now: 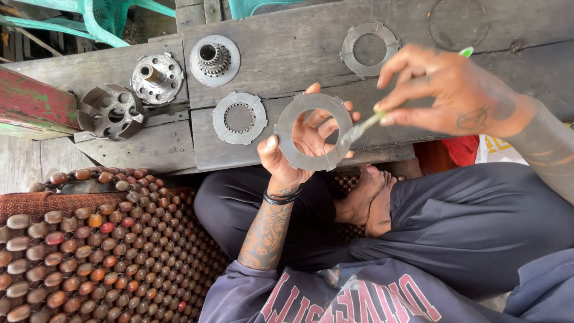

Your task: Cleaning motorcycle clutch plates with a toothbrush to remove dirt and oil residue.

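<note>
Grey metal ring plate (313, 132), flat and thin with a wide round opening, is held up in the left hand (299, 143) above the near edge of the wooden worktop (287, 54); thumb on its left rim, fingers (326, 125) spread behind the opening, so the plate is clamped at its edges only. Right hand (445, 90) pinches a slim brush (365, 127) with a green-tipped handle, fingers closed narrow on the shaft, bristle end touching the plate's right rim. On the worktop, a toothed ring plate (240, 118) lies just left of the held plate, apart from it. A notched ring (371, 49) lies farther back, with bare board between it and the hands. A splined hub on a disc (214, 60), a second flanged hub (156, 78) and a drilled drum-shaped housing (111, 111) sit in a row toward the left edge, well apart from both hands. A beaded seat mat (89, 245) lies below the worktop edge at left. Dark-trousered crossed legs (454, 221) fill the space under the hands, near the worktop's front edge.
</note>
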